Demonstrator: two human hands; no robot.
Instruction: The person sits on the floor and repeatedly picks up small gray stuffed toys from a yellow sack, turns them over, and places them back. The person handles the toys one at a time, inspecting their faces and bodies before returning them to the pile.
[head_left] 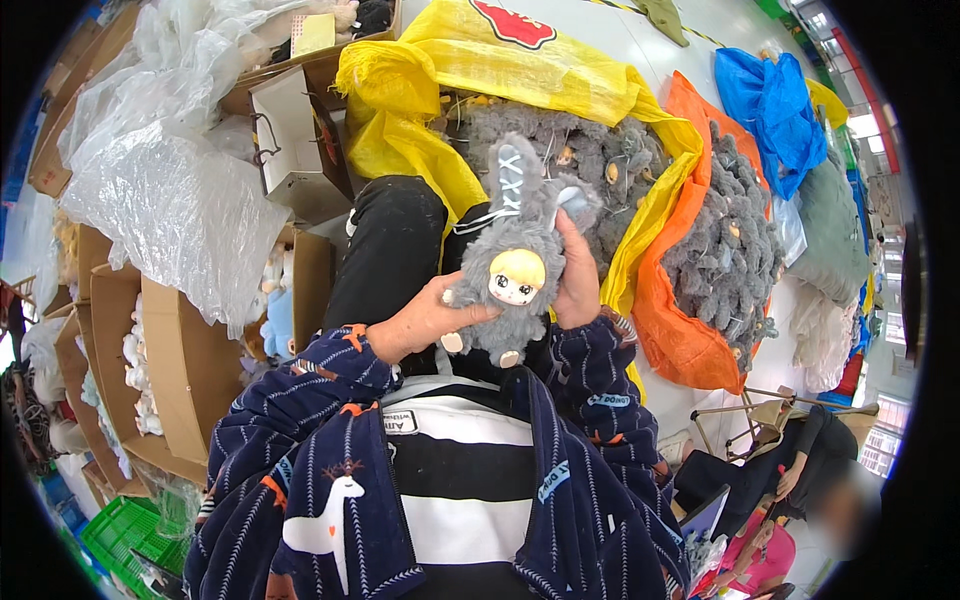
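Observation:
A grey plush doll [488,252] is held upright in front of my lap. It has long rabbit-like ears, a small face under yellow hair, and pale hands and feet. White crisscross lacing runs up one raised ear, with loose ends hanging to the left; the other ear bends to the right. My left hand [425,318] grips the lower body from the left, thumb across the front below the face. On the right, my right hand [577,278] closes around the doll's side, its fingers mostly hidden behind the fur.
Ahead, a yellow woven sack [400,140] lies open, full of grey plush dolls. An orange sack [650,330] beside it holds more. Cardboard boxes [180,370] with plush toys and clear plastic sheeting [160,200] stand left. A person [800,460] sits lower right.

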